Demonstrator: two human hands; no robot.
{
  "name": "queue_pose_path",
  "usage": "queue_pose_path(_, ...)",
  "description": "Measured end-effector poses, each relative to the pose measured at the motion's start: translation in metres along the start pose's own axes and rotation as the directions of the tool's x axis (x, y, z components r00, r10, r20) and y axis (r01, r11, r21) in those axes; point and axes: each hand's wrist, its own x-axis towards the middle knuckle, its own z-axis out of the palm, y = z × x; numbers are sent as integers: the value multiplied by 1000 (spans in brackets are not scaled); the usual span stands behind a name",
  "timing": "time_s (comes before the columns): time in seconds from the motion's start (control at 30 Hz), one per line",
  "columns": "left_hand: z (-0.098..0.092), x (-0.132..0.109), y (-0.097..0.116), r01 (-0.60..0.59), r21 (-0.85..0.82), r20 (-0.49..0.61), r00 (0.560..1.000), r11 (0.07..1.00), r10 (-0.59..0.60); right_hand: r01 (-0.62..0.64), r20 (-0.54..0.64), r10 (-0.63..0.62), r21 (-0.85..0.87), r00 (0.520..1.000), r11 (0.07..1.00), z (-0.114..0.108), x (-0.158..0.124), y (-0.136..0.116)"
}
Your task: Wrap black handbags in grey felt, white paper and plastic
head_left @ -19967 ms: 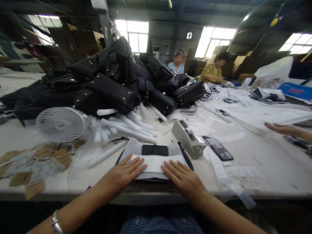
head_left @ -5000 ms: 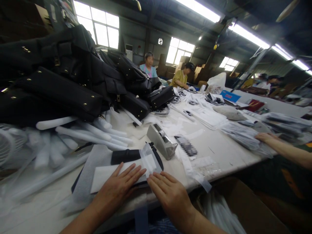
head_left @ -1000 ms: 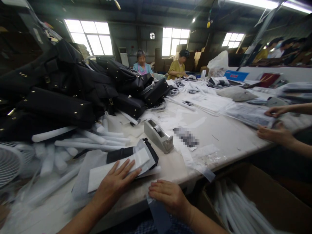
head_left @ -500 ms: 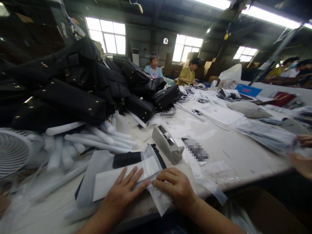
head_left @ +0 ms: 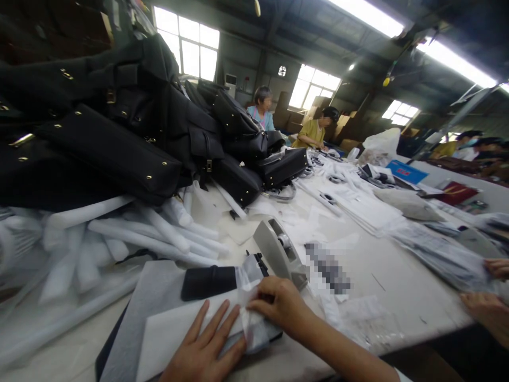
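A flat black bag (head_left: 209,281) lies at the table's near edge, covered by grey tissue (head_left: 151,297) and a white foam sheet (head_left: 175,331). My left hand (head_left: 204,353) rests flat on the white sheet, fingers spread. To its right, my right hand (head_left: 278,305) has its fingers curled and pinches a thin clear plastic strip (head_left: 254,329) against the bag's right end. A grey tape dispenser (head_left: 280,254) stands just behind my right hand.
A heap of black handbags (head_left: 119,138) fills the left back, with white foam tubes (head_left: 147,233) below it. A phone (head_left: 328,268) lies right of the dispenser. Another person's hands (head_left: 487,297) work at the right edge. Two people sit at the far end.
My right hand went down to the table edge, came up with a clear plastic strip and now presses it on the bag's right end. My left hand stays flat on the sheet.
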Motion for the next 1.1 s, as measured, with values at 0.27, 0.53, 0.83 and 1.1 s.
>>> queue_pose_path(0.27, -9, 10, -11, -129, 50, 2, 992, 990, 129, -251, 109, 241, 89, 964, 964, 1, 8, -3)
queue_pose_path(0.53, -11, 13, -17, -135, 66, 36, 990, 989, 133, -237, 83, 231, 71, 969, 969, 6, 11, -3)
queue_pose_path(0.83, -10, 24, -17, -115, 71, -38, 992, 991, 118, -161, 12, 163, -100, 987, 982, 12, 14, -1)
queue_pose_path(1.1, 2, 9, -10, -119, 85, 69, 991, 989, 113, -198, -10, 198, -20, 980, 980, 10, 32, 6)
